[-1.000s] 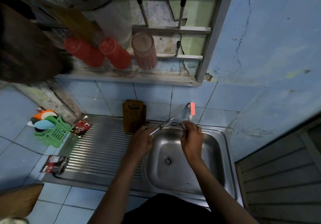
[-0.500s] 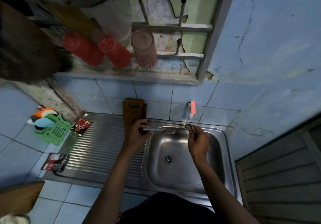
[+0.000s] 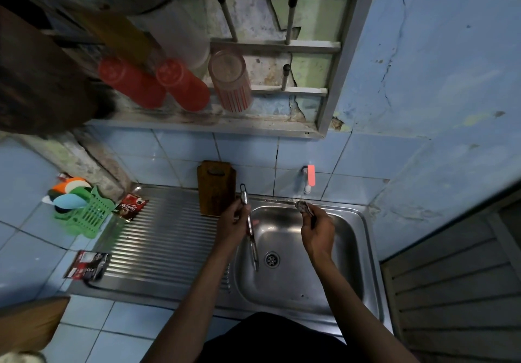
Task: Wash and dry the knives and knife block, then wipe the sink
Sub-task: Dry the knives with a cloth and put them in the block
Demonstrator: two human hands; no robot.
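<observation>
Left hand (image 3: 234, 221), centre of frame, at the left rim of the sink (image 3: 363, 250): fingers curled round the middle of a metal knife (image 3: 249, 226). The looped handle end sticks up past the fingers toward the tiled wall; the blade points down the frame into the basin, tip just left of the drain (image 3: 272, 259).

Right hand (image 3: 317, 231), over the upper right part of the basin: fingers closed on a small grey wad (image 3: 301, 206), likely a scourer, which protrudes above the fingertips. Wad and knife are apart, nothing touching between them.

Brown knife block (image 3: 216, 188) stands upright against the wall at the back of the ribbed drainboard (image 3: 158, 238), just above the left hand.

Tap (image 3: 309, 178) with pink lever on the wall, above the right hand.

Green basket (image 3: 84, 214) with coloured utensils on the tiled tabletop, left of frame.
</observation>
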